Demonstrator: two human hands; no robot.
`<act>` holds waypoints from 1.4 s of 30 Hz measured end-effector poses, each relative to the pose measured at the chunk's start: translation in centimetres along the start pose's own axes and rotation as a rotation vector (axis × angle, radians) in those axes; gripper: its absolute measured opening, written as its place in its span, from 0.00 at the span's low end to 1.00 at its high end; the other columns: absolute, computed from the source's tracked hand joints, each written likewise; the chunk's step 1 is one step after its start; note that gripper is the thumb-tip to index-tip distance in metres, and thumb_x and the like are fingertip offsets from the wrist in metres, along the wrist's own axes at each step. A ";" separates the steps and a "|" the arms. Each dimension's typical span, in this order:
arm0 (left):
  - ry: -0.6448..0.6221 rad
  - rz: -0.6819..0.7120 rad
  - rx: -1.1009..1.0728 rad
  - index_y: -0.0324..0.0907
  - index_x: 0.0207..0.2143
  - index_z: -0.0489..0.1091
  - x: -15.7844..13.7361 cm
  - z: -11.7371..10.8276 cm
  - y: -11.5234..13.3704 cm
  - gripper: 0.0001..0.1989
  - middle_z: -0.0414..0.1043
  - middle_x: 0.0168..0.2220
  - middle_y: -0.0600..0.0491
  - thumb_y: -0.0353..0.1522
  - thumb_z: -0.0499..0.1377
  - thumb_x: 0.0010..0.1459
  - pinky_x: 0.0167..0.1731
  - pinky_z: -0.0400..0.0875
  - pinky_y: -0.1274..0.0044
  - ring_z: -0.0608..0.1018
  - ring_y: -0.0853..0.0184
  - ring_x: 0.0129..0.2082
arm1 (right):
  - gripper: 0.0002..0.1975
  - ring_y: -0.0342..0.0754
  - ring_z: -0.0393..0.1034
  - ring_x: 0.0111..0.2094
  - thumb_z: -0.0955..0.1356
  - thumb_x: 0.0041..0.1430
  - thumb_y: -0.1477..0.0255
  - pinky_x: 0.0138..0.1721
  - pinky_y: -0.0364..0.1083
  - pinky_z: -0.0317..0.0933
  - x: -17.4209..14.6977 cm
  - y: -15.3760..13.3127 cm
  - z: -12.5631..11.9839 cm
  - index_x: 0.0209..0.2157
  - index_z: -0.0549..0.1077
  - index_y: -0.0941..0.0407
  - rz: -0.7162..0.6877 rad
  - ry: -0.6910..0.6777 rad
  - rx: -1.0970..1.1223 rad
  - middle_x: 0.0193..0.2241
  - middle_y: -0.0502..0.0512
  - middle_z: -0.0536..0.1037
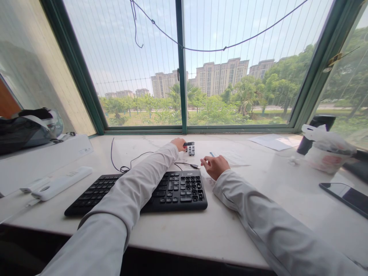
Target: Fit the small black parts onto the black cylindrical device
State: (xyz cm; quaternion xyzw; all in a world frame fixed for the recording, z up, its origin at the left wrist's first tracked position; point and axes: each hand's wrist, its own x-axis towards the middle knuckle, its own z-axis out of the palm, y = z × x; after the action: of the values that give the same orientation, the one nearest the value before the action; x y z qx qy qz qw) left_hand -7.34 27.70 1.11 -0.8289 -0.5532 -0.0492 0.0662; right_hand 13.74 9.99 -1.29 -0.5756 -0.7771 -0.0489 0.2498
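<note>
Beyond the keyboard [176, 190], the left hand [178, 144] is at loose keys [191, 150] on the counter [184, 234], finger grip unclear; a careless nudge could scatter them. The right hand [216, 166] has fingers half curled, hold unclear.

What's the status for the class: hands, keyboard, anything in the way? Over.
Left hand at loose keycaps, right hand beside cable plug. Keyboard: number pad missing several keycaps. Left sleeve crosses over keyboard.
</note>
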 end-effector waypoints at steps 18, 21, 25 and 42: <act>0.003 -0.061 0.029 0.50 0.38 0.76 3.7 1.0 -0.8 0.14 0.76 0.43 0.50 0.43 0.59 0.51 0.43 0.67 0.78 0.75 0.64 0.42 | 0.18 0.45 0.70 0.29 0.58 0.64 0.60 0.45 0.47 0.52 0.2 0.2 0.4 0.34 0.77 0.50 -0.006 0.002 -0.015 0.26 0.51 0.79; 0.000 -0.083 0.023 0.49 0.39 0.76 4.1 1.3 -1.0 0.16 0.75 0.43 0.49 0.45 0.60 0.50 0.42 0.67 0.77 0.75 0.63 0.42 | 0.18 0.46 0.70 0.29 0.58 0.64 0.61 0.44 0.47 0.53 0.2 0.2 0.4 0.34 0.77 0.50 -0.011 -0.009 -0.024 0.26 0.51 0.79; 0.003 -0.116 0.024 0.48 0.39 0.76 4.5 1.7 -1.3 0.20 0.75 0.43 0.47 0.48 0.60 0.48 0.42 0.67 0.76 0.75 0.62 0.43 | 0.18 0.46 0.70 0.29 0.59 0.63 0.61 0.44 0.47 0.53 0.1 0.1 0.4 0.34 0.77 0.51 -0.009 -0.012 -0.030 0.26 0.52 0.79; -0.004 -0.126 0.016 0.46 0.39 0.76 4.7 1.2 -1.4 0.21 0.76 0.42 0.46 0.49 0.60 0.47 0.44 0.66 0.76 0.75 0.61 0.44 | 0.19 0.45 0.70 0.28 0.58 0.63 0.61 0.43 0.47 0.53 0.1 0.2 0.6 0.34 0.77 0.51 -0.025 0.006 -0.046 0.26 0.51 0.79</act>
State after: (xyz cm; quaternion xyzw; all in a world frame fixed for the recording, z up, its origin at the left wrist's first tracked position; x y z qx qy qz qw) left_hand -6.78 32.70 0.76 -0.7919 -0.6049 -0.0472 0.0684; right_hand 13.71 10.36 -1.80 -0.5714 -0.7821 -0.0714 0.2383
